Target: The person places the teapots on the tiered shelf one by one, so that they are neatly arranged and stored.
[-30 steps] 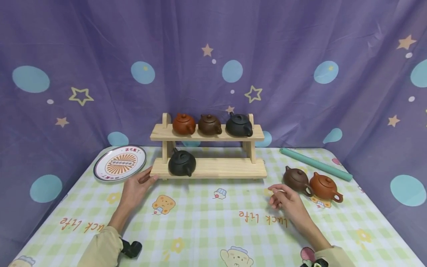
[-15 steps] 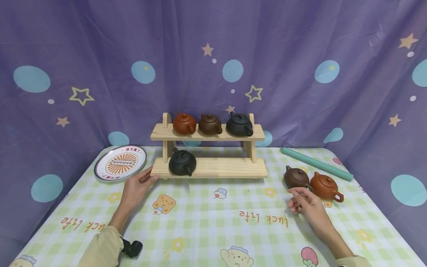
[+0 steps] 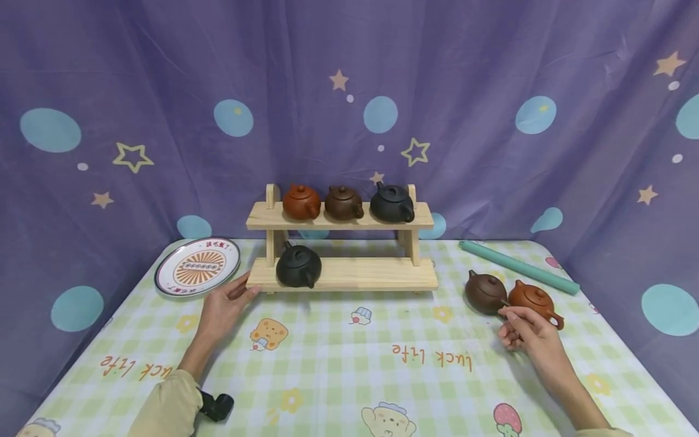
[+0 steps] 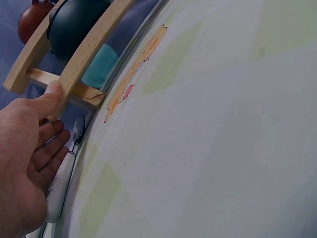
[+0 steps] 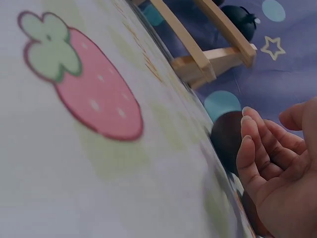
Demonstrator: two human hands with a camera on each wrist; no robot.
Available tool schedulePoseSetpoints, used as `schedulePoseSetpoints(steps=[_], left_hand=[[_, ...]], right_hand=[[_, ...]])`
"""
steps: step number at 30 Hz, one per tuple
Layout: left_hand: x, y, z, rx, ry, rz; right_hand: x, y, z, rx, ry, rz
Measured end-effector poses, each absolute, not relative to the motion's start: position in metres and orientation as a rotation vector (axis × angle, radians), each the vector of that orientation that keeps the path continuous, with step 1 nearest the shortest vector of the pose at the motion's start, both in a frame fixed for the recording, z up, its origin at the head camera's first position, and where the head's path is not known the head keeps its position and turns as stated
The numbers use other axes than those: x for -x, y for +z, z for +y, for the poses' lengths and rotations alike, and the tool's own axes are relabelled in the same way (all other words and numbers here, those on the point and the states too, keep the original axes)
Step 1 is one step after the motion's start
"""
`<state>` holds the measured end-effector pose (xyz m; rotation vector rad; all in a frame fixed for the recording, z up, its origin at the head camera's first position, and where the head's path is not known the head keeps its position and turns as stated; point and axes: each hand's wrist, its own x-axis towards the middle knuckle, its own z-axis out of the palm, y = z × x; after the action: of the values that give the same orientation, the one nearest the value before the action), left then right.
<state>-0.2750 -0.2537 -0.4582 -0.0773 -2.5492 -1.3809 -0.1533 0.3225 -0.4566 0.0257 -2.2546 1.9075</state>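
Left hand [image 3: 219,311] pinches the flat-planked wooden rack [image 3: 371,274]; lower right, loose-fingered right hand [image 3: 534,338] is just below a matte, round brown teapot [image 3: 483,295], contact unclear.

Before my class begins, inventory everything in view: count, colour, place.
Tablecloth: one, checked green, underneath.
Rack: one, pale wood, centre.
Black teapots: two, black, rack's upper right and lower left.
Brown teapots: two, dark, rack's upper middle and tablecloth right.
Orange teapots: two, reddish, rack's upper left and tablecloth right.
Plate: one, white, orange-printed, left of rack.
Tube: one, teal, right rear.
Curtain: one, purple, behind.
Camera: one, black, left wrist.
Sleeves: two, beige, wrists.
Left hand: one, holding rack's lower left end.
Right hand: one, near brown teapot; contact unclear.
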Motion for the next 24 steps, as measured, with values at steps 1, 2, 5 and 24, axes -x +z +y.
schedulePoseSetpoints(steps=[1, 2, 5, 24], left_hand=[[0.275, -0.458, -0.254, 0.079, -1.380, -2.548], [0.275, -0.459, -0.254, 0.080, -1.375, -2.548], [0.276, -0.459, -0.254, 0.080, -1.373, -2.542], [0.277, -0.461, -0.253, 0.108, -1.388, -2.512]], right_hand=[[0.153, -0.457, 0.325, -0.025, 1.917, -2.238], [0.153, -0.457, 0.327, -0.025, 1.929, -2.222], [0.152, -0.457, 0.333, -0.026, 1.949, -2.188], [0.160, -0.463, 0.351, 0.013, 1.989, -2.124]])
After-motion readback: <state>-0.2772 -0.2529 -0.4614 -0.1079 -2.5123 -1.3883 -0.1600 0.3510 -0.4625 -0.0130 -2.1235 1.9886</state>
